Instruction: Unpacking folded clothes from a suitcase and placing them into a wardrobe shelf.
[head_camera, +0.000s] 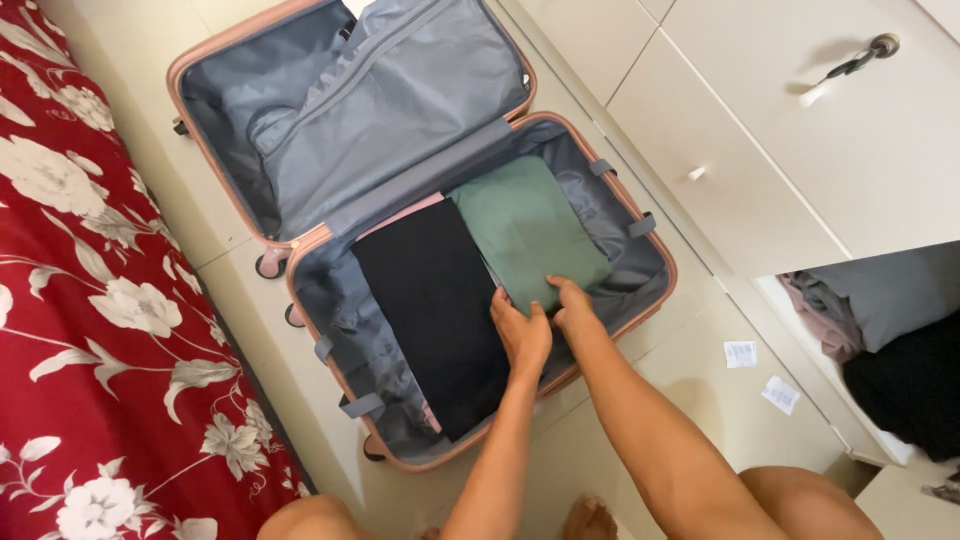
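Both your bare forearms reach forward and downward, nearly parallel, with your left hand (522, 332) and your right hand (572, 303) lying side by side, palms down, fingers stretched flat and thumbs close together, almost touching.

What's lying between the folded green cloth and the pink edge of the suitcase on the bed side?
In the head view, a folded black garment lies beside the green cloth, with a strip of grey lining before the suitcase rim.
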